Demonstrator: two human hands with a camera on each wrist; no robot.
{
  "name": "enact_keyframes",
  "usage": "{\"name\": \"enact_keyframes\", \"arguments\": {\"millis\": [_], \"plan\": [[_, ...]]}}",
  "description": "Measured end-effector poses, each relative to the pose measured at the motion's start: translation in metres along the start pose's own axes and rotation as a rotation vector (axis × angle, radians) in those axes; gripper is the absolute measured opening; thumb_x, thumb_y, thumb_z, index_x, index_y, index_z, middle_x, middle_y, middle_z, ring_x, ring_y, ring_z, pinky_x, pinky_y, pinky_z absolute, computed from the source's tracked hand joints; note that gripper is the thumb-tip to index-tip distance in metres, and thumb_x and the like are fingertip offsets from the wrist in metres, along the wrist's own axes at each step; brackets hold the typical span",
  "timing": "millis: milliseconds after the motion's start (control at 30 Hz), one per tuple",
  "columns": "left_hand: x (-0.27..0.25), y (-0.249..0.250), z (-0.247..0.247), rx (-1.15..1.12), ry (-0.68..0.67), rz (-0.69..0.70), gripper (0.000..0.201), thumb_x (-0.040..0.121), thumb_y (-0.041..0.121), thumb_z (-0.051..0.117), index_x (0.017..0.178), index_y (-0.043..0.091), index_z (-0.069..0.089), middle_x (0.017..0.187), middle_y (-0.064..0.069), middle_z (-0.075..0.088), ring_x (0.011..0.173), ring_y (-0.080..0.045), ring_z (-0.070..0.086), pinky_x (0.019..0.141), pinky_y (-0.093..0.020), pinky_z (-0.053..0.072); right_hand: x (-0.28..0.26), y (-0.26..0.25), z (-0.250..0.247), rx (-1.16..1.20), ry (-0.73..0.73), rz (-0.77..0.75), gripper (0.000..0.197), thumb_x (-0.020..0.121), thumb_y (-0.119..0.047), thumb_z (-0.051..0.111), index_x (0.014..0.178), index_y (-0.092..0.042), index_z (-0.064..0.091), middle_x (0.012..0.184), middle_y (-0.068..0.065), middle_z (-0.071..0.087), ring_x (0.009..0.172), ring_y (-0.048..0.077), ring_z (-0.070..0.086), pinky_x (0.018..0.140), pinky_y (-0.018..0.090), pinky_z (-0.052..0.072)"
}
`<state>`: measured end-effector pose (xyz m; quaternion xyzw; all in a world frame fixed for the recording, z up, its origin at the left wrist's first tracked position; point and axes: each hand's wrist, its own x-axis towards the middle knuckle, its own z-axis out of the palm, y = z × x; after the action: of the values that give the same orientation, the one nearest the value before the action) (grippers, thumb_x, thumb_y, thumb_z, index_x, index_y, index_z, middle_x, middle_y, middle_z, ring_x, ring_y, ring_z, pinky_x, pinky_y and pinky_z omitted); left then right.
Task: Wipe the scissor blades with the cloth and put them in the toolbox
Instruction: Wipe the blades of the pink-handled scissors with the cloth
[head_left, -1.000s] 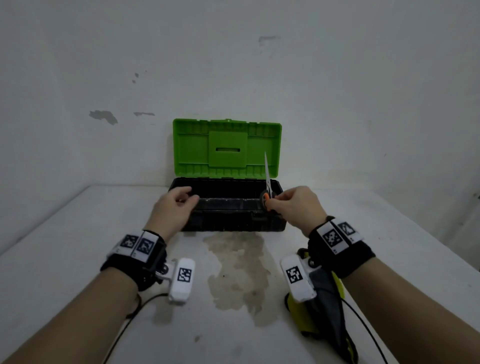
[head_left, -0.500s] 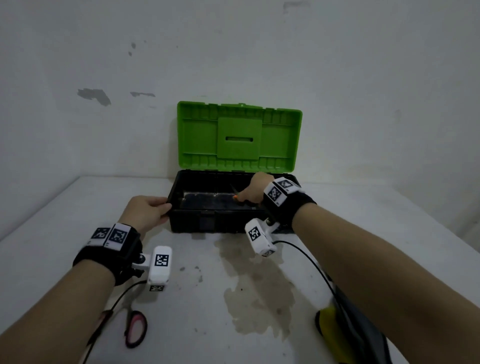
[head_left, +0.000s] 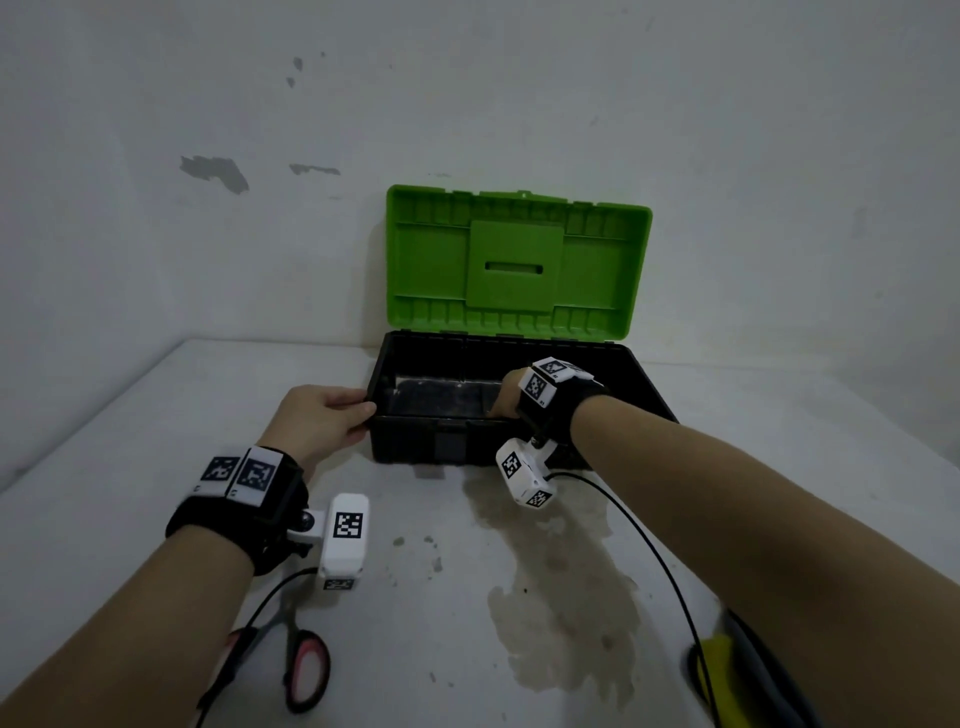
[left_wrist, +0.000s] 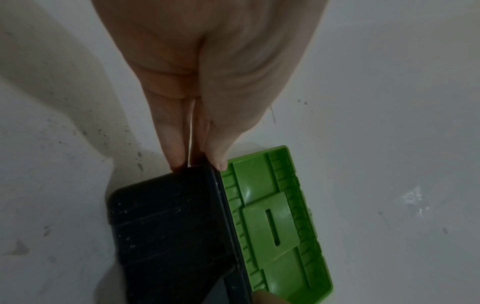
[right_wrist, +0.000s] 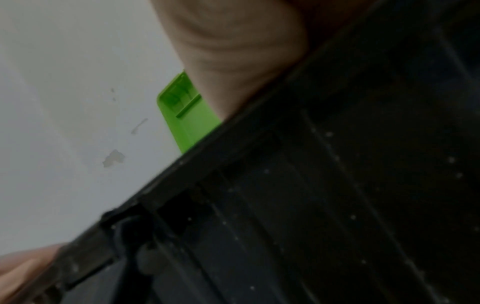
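Note:
The black toolbox (head_left: 447, 441) stands open on the table, its green lid (head_left: 519, 260) upright against the wall. My left hand (head_left: 327, 415) grips the box's front left corner, thumb over the rim; the left wrist view shows that hand (left_wrist: 198, 164) on the end wall of the toolbox (left_wrist: 168, 226). My right hand (head_left: 511, 392) reaches down inside the box on its right side. Its fingers and the orange-handled scissors are hidden there. The right wrist view shows only my palm (right_wrist: 233, 51) above the dark box wall (right_wrist: 337, 185).
A second pair of scissors with pink handles (head_left: 306, 670) lies on the table near my left forearm. The yellow and grey cloth (head_left: 727, 670) lies at the lower right edge. A damp stain (head_left: 561, 597) spreads in front of the box. Walls close the back and left.
My right hand brought the orange-handled scissors from above the front rim down into the toolbox. My left hand slid from the front rim to the left corner.

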<state>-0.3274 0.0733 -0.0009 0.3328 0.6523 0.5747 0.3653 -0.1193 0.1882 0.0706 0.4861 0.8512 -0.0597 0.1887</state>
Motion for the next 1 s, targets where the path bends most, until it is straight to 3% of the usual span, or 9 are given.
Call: {"name": "enact_keyframes", "arguments": {"millis": [33,100,200,267,367,567,767,900,1000], "plan": [[0.0,0.0,0.0,0.0,-0.001,0.0,0.036,0.093,-0.005,0.065,0.128,-0.01,0.06,0.112,-0.022,0.065,0.1,-0.028,0.063,0.066,-0.014,0.057,0.003,0.002,0.002,0.059,-0.025,0.059,0.038,0.084,-0.04,0.066,0.116,-0.019,0.065,0.094,0.003,0.067,0.069,0.02,0.06,0.052,0.02,0.042],[0.0,0.001,0.0,0.003,-0.003,0.003,0.036,0.093,-0.005,0.066,0.128,-0.009,0.061,0.113,-0.022,0.066,0.094,-0.025,0.065,0.065,-0.014,0.057,0.005,0.005,0.004,0.04,0.025,0.052,0.036,0.087,-0.038,0.064,0.117,-0.019,0.064,0.091,0.003,0.063,0.063,0.02,0.054,0.053,0.023,0.044],[-0.001,0.002,-0.001,0.01,-0.005,0.005,0.036,0.093,-0.003,0.066,0.128,-0.008,0.061,0.109,-0.02,0.067,0.092,-0.024,0.066,0.066,-0.016,0.058,0.008,0.006,0.005,0.071,0.082,-0.026,0.035,0.092,-0.032,0.06,0.124,-0.017,0.059,0.11,0.007,0.063,0.084,0.025,0.058,0.058,0.023,0.044],[-0.003,0.004,-0.001,0.035,-0.012,0.004,0.034,0.094,-0.001,0.066,0.127,-0.005,0.062,0.101,-0.015,0.069,0.085,-0.022,0.067,0.069,-0.023,0.06,0.01,0.009,0.008,0.204,0.089,-0.041,0.036,0.091,-0.031,0.06,0.126,-0.022,0.058,0.117,0.005,0.064,0.084,0.023,0.057,0.071,0.027,0.051],[-0.01,0.006,-0.002,0.101,0.0,0.014,0.032,0.096,0.006,0.065,0.128,0.0,0.063,0.091,-0.006,0.07,0.079,-0.018,0.066,0.071,-0.027,0.055,0.008,0.013,0.009,0.308,0.168,-0.002,0.043,0.083,-0.029,0.069,0.119,-0.006,0.062,0.121,0.016,0.062,0.109,0.033,0.059,0.083,0.035,0.046],[-0.058,0.013,-0.005,0.302,0.018,0.092,0.032,0.1,0.016,0.062,0.129,0.004,0.065,0.115,-0.012,0.066,0.101,-0.023,0.061,0.091,-0.035,0.051,-0.032,0.005,0.015,0.52,0.404,0.015,0.031,0.087,-0.039,0.063,0.094,-0.01,0.073,0.087,0.007,0.07,0.077,0.023,0.066,0.06,0.026,0.05],[-0.123,-0.002,-0.028,0.664,-0.005,0.105,0.03,0.097,0.021,0.065,0.125,0.009,0.068,0.125,-0.011,0.067,0.116,-0.026,0.062,0.105,-0.033,0.045,-0.132,0.019,0.061,0.652,0.552,-0.054,0.019,0.087,-0.037,0.059,0.088,-0.021,0.07,0.084,0.002,0.068,0.076,0.019,0.064,0.068,0.027,0.051],[-0.154,-0.019,-0.049,1.059,-0.006,-0.002,0.041,0.097,0.025,0.063,0.135,0.012,0.062,0.145,-0.012,0.057,0.131,-0.03,0.054,0.11,-0.033,0.039,-0.186,0.051,0.11,0.641,0.588,0.077,0.02,0.084,-0.037,0.058,0.076,-0.022,0.068,0.081,0.002,0.068,0.075,0.022,0.064,0.071,0.03,0.053],[-0.168,-0.026,-0.056,1.287,0.024,-0.092,0.052,0.098,0.03,0.062,0.146,0.012,0.05,0.154,-0.013,0.045,0.138,-0.031,0.047,0.112,-0.035,0.037,-0.21,0.084,0.14,0.596,0.564,0.193,0.015,0.082,-0.034,0.061,0.084,-0.021,0.069,0.088,0.006,0.067,0.081,0.025,0.063,0.073,0.032,0.054]]}}
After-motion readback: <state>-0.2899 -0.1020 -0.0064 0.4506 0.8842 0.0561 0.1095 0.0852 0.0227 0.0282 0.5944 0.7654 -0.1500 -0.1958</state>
